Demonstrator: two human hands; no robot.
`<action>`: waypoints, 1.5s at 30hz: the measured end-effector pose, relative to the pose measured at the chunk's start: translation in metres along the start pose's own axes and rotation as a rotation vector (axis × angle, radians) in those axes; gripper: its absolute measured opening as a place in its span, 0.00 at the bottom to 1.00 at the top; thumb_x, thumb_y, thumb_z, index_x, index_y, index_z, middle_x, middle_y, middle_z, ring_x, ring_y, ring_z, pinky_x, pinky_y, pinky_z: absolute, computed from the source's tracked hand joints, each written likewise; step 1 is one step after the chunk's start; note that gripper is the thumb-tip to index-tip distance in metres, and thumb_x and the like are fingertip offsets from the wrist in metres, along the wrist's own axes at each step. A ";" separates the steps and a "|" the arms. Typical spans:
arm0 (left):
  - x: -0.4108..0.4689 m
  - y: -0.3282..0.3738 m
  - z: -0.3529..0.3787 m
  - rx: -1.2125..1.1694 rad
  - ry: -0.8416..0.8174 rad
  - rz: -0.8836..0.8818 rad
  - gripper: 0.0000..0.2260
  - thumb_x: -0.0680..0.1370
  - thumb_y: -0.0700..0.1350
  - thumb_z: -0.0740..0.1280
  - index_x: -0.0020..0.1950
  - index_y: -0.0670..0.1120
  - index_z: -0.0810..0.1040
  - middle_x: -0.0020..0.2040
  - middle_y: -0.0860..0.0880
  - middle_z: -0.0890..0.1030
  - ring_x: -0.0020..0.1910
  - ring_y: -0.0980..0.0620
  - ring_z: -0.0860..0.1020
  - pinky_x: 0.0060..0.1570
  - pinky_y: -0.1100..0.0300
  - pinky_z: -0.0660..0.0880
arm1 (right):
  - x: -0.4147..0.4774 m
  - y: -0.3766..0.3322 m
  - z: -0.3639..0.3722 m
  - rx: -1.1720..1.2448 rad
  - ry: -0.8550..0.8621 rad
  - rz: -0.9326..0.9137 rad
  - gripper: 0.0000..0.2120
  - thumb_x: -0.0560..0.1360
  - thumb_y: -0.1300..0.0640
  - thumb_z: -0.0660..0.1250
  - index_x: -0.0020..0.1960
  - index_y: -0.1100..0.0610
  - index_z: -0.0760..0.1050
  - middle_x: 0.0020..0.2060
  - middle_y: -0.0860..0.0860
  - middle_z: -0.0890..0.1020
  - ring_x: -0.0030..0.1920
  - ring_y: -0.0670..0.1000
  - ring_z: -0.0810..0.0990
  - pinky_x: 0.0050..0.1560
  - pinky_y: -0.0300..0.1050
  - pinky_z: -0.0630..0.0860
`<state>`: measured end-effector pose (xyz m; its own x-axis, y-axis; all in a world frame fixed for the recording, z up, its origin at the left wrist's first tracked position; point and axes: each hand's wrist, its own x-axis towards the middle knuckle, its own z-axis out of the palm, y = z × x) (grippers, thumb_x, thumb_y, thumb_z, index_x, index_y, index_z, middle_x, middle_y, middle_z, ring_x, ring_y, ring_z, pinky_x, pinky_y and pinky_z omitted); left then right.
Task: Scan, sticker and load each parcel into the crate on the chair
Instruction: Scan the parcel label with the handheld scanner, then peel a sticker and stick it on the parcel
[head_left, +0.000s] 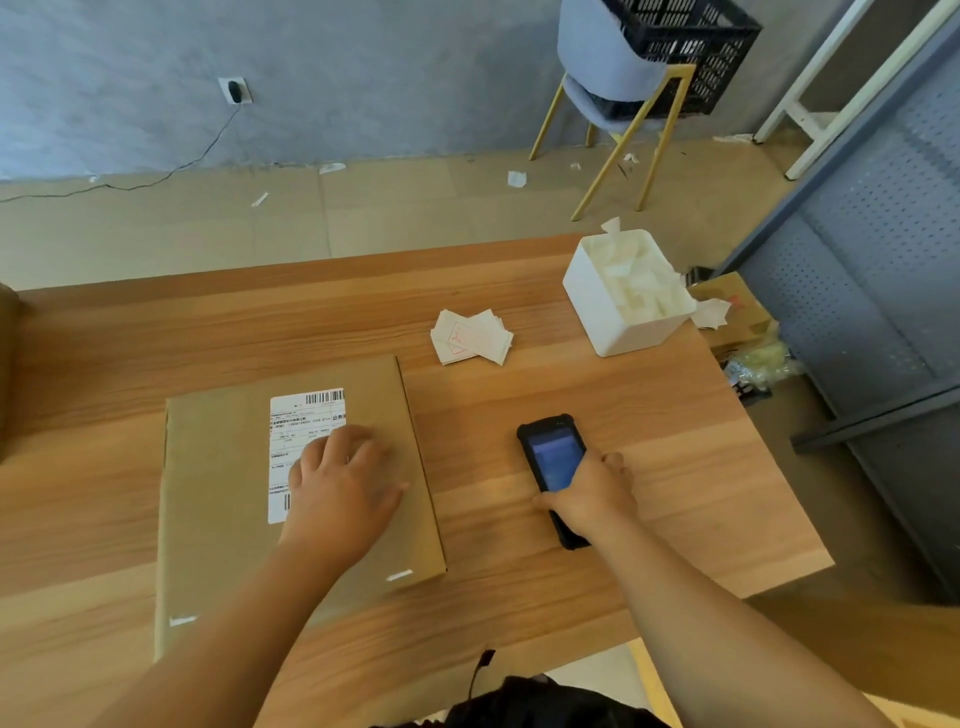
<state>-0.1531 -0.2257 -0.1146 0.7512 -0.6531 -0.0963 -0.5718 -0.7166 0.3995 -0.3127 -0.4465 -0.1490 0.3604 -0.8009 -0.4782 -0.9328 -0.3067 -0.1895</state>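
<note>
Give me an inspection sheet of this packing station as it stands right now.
Surface: wooden table, in use.
Job's things: flat cardboard parcel lying label up, shipping label partly covered; handheld scanner, screen lit; loose stickers in a small pile; black crate on the blue chair beyond the table.
Clutter: white bin full of paper backings; paper scraps on the floor.
Hands: left hand flat on the parcel; right hand around the scanner.
Cables: black cord running from the wall socket along the floor.
Surroundings: grey perforated rack at right, cardboard box beside it.
</note>
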 end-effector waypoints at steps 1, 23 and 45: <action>0.002 0.001 0.001 0.000 0.008 -0.016 0.22 0.71 0.56 0.70 0.63 0.51 0.75 0.64 0.51 0.70 0.62 0.42 0.64 0.62 0.45 0.61 | 0.004 -0.002 0.001 -0.039 0.002 -0.015 0.40 0.61 0.38 0.76 0.64 0.57 0.66 0.59 0.54 0.68 0.59 0.55 0.67 0.47 0.46 0.71; 0.086 0.005 -0.015 0.011 0.028 -0.161 0.22 0.71 0.57 0.70 0.63 0.52 0.74 0.64 0.52 0.69 0.62 0.44 0.65 0.61 0.49 0.63 | 0.124 -0.118 -0.037 0.341 -0.128 -0.256 0.13 0.74 0.46 0.68 0.53 0.54 0.75 0.46 0.49 0.82 0.37 0.45 0.77 0.29 0.41 0.71; 0.068 0.013 0.000 -0.048 0.154 -0.168 0.21 0.71 0.52 0.71 0.59 0.42 0.79 0.62 0.43 0.77 0.61 0.38 0.73 0.58 0.39 0.72 | 0.149 -0.112 -0.041 0.340 -0.026 -0.185 0.03 0.76 0.58 0.66 0.49 0.56 0.76 0.41 0.49 0.77 0.34 0.44 0.73 0.27 0.38 0.65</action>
<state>-0.1097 -0.2791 -0.1159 0.8779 -0.4781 -0.0259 -0.4212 -0.7968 0.4332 -0.1550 -0.5528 -0.1634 0.5268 -0.7330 -0.4303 -0.7985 -0.2533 -0.5461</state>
